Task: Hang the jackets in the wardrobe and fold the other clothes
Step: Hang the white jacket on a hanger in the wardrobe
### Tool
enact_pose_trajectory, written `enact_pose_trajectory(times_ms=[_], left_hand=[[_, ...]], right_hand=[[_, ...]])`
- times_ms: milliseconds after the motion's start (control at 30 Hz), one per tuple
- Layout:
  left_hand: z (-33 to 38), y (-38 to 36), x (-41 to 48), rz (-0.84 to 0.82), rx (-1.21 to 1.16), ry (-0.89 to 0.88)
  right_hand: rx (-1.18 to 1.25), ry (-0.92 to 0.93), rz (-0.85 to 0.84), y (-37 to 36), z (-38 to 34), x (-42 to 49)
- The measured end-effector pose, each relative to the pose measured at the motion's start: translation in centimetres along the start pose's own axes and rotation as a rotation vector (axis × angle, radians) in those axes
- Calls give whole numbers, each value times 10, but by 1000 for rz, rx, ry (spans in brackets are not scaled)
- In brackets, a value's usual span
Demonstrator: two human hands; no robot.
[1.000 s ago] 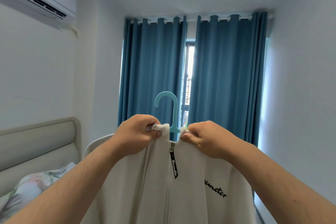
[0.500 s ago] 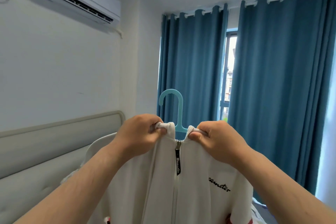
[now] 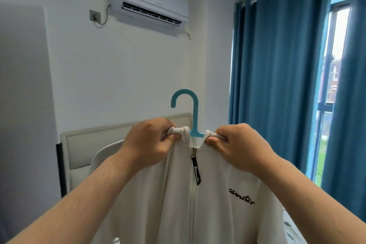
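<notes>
White jacket (image 3: 217,214) is being held up near & centre, collar bunched in two fists. Left-hand fingers (image 3: 168,140) are being curled tight round the left collar roll. Right-hand fingers (image 3: 213,141) are being curled round the right roll, thumb pinching from below. Left hand (image 3: 148,142) & right hand (image 3: 239,144) are being kept apart by the neck of the teal hanger (image 3: 195,115). Its hook is standing above the knuckles, opening to the left. Zip looks done up to the top, w/ the black zip pull (image 3: 196,170) hanging just below the collar. Jacket body is draping down toward the near edge.

Farther out, a padded headboard (image 3: 118,144) is being seen behind the arms, an AC unit (image 3: 150,10) high on the far wall & blue curtains (image 3: 277,85) at right. No wardrobe rail is being shown.

Step in hand, prob.: jacket is being settled on the hanger before hanging. To do it well:
- Collar is best being centred on the hanger neck, shoulders even on the arms, which are hidden under fabric.
- Hook is best being left free of cloth.
- One hand is best being moved to the hanger neck before the other lets go, so the jacket isn't being dragged off one side.
</notes>
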State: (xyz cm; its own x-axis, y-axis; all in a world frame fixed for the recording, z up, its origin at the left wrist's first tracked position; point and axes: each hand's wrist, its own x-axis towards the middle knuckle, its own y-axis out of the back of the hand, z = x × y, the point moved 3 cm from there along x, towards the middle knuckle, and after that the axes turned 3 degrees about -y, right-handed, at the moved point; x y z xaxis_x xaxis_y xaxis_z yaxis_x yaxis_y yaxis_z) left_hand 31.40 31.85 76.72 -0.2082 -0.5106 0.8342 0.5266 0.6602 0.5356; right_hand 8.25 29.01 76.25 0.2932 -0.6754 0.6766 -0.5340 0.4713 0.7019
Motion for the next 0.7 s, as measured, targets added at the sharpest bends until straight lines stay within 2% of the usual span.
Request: enact_pose_trajectory(times_ms=[333, 467, 700], left_hand=[[-36, 99, -69, 34, 260, 202], [-66, 137, -99, 55, 340, 309], [-141, 183, -143, 76, 389, 451]], right_hand=[[212, 227, -138, -51, -97, 23], [265, 335, -185, -82, -145, 33], [299, 401, -267, -158, -223, 61]])
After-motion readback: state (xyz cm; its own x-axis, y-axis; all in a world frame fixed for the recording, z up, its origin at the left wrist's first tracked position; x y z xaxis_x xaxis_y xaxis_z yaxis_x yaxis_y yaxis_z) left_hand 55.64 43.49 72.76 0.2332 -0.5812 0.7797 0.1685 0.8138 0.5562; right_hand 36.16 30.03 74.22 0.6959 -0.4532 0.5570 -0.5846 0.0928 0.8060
